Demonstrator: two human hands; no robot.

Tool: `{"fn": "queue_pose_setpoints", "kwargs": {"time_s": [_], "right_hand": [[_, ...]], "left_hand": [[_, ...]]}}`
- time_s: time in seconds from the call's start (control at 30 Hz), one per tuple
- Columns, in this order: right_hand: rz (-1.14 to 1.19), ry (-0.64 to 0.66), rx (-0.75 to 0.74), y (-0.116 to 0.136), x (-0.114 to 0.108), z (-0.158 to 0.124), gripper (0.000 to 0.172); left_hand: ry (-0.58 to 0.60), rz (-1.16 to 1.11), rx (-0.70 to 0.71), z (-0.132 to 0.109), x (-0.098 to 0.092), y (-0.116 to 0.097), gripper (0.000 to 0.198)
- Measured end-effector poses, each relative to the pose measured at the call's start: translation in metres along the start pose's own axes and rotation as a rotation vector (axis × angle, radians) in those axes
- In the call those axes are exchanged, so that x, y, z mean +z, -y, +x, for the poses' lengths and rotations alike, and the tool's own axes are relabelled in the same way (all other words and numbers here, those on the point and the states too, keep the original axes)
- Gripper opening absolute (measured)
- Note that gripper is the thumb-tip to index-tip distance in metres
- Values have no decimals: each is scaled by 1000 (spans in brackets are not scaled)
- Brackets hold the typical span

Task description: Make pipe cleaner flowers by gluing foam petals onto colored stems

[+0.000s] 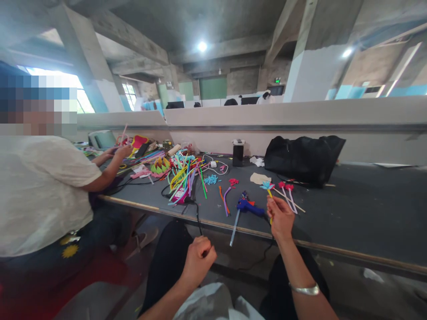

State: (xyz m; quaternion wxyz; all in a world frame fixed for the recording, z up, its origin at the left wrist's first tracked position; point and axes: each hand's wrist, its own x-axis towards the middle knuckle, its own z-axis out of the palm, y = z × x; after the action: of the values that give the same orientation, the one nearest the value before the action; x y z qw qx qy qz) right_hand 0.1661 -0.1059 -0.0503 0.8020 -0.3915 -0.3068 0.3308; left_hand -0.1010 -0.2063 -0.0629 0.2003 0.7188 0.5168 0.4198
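Observation:
My right hand [280, 216] pinches the yellow stem of a pipe-cleaner flower [267, 186] with light blue petals, held above the table's front edge. Over my lap, my left hand [200, 256] is curled closed; whether anything sits inside it is hidden. Between the hands, a blue hot glue gun [248, 206] lies on the dark table, a clear glue stick [235, 229] jutting past the edge. Just beyond my right hand lie pink-red flowers [286, 186] on pale stems and a thin wooden stick [295, 203]. Purple and orange pipe cleaners [227, 201] rest left of the glue gun.
A heap of colourful pipe cleaners [187, 173] covers the table's left middle, beside small blue pieces [211, 179] and red pieces [233, 182]. A black bag [303, 160] and a black container with a white top [238, 153] stand at the back. A co-worker [50, 191] sits at left.

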Motion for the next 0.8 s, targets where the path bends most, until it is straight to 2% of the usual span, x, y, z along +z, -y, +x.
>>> {"fn": "queue_pose_setpoints", "kwargs": {"time_s": [0.07, 0.17, 0.37, 0.5, 0.7, 0.8], "right_hand": [[3, 0, 2, 1, 0, -1, 31], [0, -1, 0, 1, 1, -1, 32], [-20, 1, -7, -1, 4, -4, 33], [-41, 0, -19, -3, 6, -6, 34], [-70, -7, -39, -2, 6, -8, 34], [-75, -10, -43, -1, 4, -8, 34]], "left_hand": [[-24, -61, 29, 2, -2, 3, 28], [1, -187, 24, 2, -5, 6, 23], [135, -375, -189, 1, -10, 10, 20], [190, -401, -238, 0, -10, 7, 28], [130, -451, -353, 7, -12, -11, 28], [1, -398, -378, 15, -16, -15, 31]]}}
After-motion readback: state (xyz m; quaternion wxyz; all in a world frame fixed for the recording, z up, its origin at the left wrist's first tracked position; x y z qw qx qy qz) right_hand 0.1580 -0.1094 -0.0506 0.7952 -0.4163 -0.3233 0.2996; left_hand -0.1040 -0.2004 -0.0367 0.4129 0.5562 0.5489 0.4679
